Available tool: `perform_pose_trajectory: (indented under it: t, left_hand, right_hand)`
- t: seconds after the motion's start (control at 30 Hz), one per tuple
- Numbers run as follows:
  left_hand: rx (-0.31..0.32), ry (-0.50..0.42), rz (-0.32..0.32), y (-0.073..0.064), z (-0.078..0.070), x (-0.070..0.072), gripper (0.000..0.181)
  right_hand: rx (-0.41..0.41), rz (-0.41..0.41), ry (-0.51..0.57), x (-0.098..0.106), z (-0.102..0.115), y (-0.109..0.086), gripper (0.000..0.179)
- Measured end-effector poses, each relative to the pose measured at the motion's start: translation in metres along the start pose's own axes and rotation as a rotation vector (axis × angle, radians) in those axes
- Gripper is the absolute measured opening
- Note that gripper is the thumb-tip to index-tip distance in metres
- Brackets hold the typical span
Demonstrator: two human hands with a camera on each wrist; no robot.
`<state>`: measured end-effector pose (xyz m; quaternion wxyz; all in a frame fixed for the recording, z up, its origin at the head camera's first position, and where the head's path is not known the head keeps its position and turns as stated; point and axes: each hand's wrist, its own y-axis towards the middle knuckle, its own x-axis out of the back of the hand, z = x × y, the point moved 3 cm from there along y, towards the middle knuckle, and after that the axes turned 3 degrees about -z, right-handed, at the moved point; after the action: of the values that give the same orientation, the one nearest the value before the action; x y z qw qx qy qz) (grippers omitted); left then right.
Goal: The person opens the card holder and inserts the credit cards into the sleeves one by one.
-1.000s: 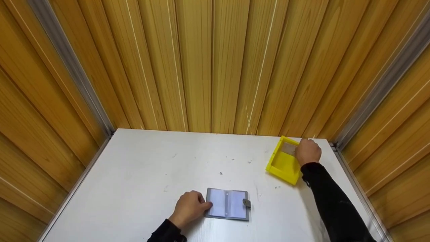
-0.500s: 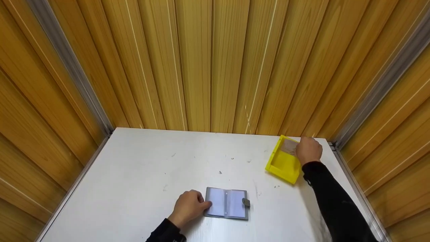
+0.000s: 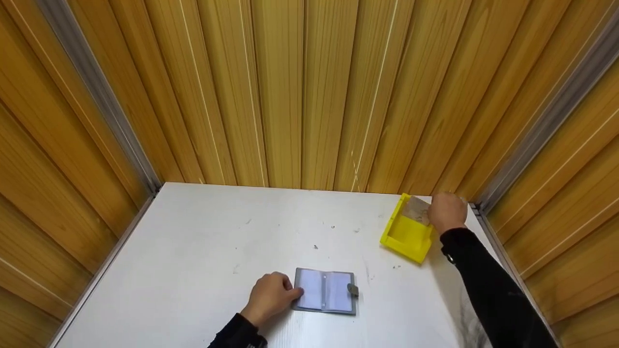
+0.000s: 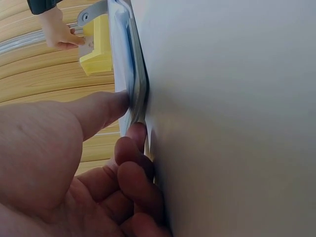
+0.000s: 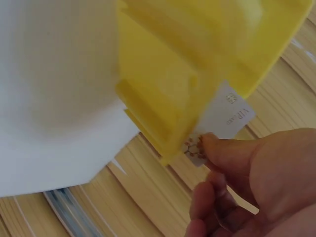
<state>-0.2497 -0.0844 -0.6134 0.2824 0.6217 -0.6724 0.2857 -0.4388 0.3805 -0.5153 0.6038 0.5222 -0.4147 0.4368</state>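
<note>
An open card holder point(image 3: 337, 292) with clear sleeves and a snap strap lies on the white table in the head view. My left hand point(image 3: 271, 296) pinches its left edge, thumb point(image 4: 106, 111) on the sleeves and fingertips at the cover's underside. At the back right stands a yellow bin point(image 3: 408, 239). My right hand point(image 3: 447, 212) is at the bin's right rim and pinches a card point(image 5: 229, 113) between thumb and fingers. "VIP" and a gold pattern show on the card, partly hidden behind the bin's wall in the right wrist view.
Wood-patterned walls point(image 3: 285, 96) close in the white table point(image 3: 203, 232) at the back and both sides. Metal strips point(image 3: 104, 92) run along the wall corners. The bin stands close to the table's back right corner.
My right hand has shifted slightly up and to the right with the card, more of which shows in the bin's opening. My left hand keeps its hold on the card holder.
</note>
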Motion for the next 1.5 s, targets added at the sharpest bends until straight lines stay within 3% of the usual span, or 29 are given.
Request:
perform_pose_trajectory:
  t: [0.3,0.67,1.23,1.5]
  left_hand:
    - [-0.004,0.001,0.003,0.003,-0.001,-0.003,0.041]
    - [0.011,0.008,-0.022,0.005,0.001,-0.006,0.039]
    - [0.043,0.02,-0.022,0.007,-0.005,-0.005,0.039]
    - [0.071,0.043,-0.014,0.002,-0.008,-0.001,0.037]
  right_hand:
    - [0.054,0.044,0.025,0.033,0.017,-0.012,0.017]
    - [0.049,0.156,0.204,0.061,0.051,-0.032,0.034]
    - [0.232,0.295,0.472,0.061,0.137,-0.094,0.019]
    - [0.173,0.418,0.582,0.048,0.166,-0.128,0.016]
